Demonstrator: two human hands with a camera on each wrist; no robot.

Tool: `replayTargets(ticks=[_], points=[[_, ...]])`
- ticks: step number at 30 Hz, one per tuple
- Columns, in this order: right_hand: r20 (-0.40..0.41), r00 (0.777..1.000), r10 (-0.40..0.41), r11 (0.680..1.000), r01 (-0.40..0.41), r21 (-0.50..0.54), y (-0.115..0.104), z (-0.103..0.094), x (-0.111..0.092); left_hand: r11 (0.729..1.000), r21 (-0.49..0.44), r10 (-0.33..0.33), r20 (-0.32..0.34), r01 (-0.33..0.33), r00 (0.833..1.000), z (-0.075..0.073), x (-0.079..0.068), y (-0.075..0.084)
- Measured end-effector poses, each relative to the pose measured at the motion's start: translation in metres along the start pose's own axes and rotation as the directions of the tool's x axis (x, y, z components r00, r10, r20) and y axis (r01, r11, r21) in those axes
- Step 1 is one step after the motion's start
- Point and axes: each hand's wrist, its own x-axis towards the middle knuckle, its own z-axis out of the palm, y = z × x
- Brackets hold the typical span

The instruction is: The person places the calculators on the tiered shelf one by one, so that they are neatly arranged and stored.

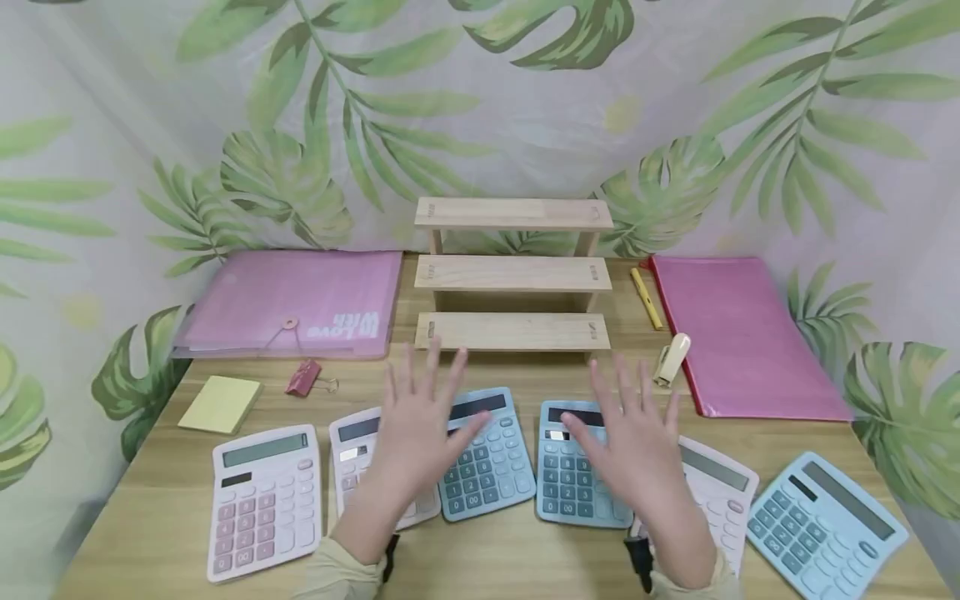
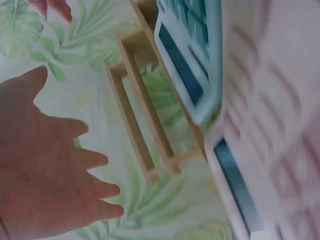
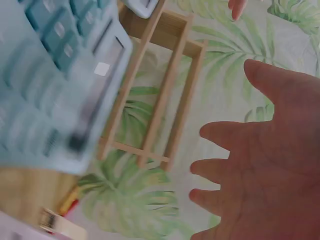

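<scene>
My left hand [image 1: 420, 429] hovers with fingers spread over a pale pink calculator [image 1: 354, 437] and a blue calculator [image 1: 491, 467] beside it. Spread the same way, my right hand [image 1: 637, 442] is above another blue calculator [image 1: 570, 475] and partly covers a second pale pink calculator [image 1: 720, 475]. Neither hand holds anything. In the left wrist view the bare palm [image 2: 50, 165] shows, fingers apart; in the right wrist view the other palm [image 3: 255, 150] looks alike. A third pink calculator [image 1: 296, 500] lies at the far left, a third blue calculator [image 1: 825, 525] at the far right.
A three-step wooden shelf [image 1: 513, 273] stands at the back. Left of it are a pink folder [image 1: 300, 292], a red binder clip [image 1: 303, 378] and yellow sticky notes [image 1: 221, 404]. To its right lie a yellow pen [image 1: 647, 298], a cream stapler [image 1: 672, 360] and a magenta folder [image 1: 750, 342].
</scene>
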Motion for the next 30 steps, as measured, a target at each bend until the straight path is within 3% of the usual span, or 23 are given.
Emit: replayTargets(ticks=[4,7,9,11,14,16,18,20,23,27,30], points=[[0.002,1.0,-0.015,0.995,0.016,-0.097,0.01,-0.048,0.02,0.994,0.008,-0.106,-0.048,0.106,0.993,-0.032,-0.006,-0.043],[-0.008,1.0,-0.024,0.989,0.023,-0.144,0.021,-0.083,0.05,0.97,0.048,-0.233,-0.074,0.236,0.97,-0.052,-0.032,-0.084],[0.031,0.999,-0.02,0.993,0.023,-0.119,0.03,-0.093,0.08,0.937,0.073,-0.338,-0.062,0.342,0.939,-0.055,-0.056,-0.108],[0.11,0.994,-0.022,0.998,0.029,-0.061,0.041,-0.093,0.114,0.885,0.1,-0.458,0.006,0.455,0.889,-0.05,-0.08,-0.127],[0.293,0.956,-0.003,0.985,-0.048,0.167,0.058,-0.077,0.16,0.789,0.141,-0.613,0.143,0.597,0.777,-0.037,-0.107,-0.146],[0.381,0.925,0.009,0.942,-0.135,0.306,0.064,-0.065,0.18,0.736,0.17,-0.676,0.236,0.655,0.698,-0.028,-0.119,-0.153],[0.422,0.906,0.026,0.877,-0.224,0.426,0.068,-0.053,0.191,0.716,0.183,-0.694,0.3,0.674,0.655,-0.021,-0.127,-0.156],[0.429,0.902,0.046,0.828,-0.275,0.489,0.07,-0.043,0.196,0.723,0.185,-0.683,0.342,0.666,0.646,-0.016,-0.13,-0.156],[0.434,0.898,0.07,0.738,-0.339,0.583,0.073,-0.034,0.2,0.748,0.149,-0.652,0.348,0.647,0.674,-0.011,-0.13,-0.155],[0.472,0.88,0.061,0.563,-0.421,0.712,0.074,-0.028,0.206,0.75,0.083,-0.647,0.304,0.657,0.7,-0.011,-0.128,-0.157],[0.501,0.865,0.04,0.447,-0.464,0.765,0.072,-0.027,0.211,0.739,0.027,-0.65,0.291,0.673,0.702,-0.013,-0.131,-0.165]])
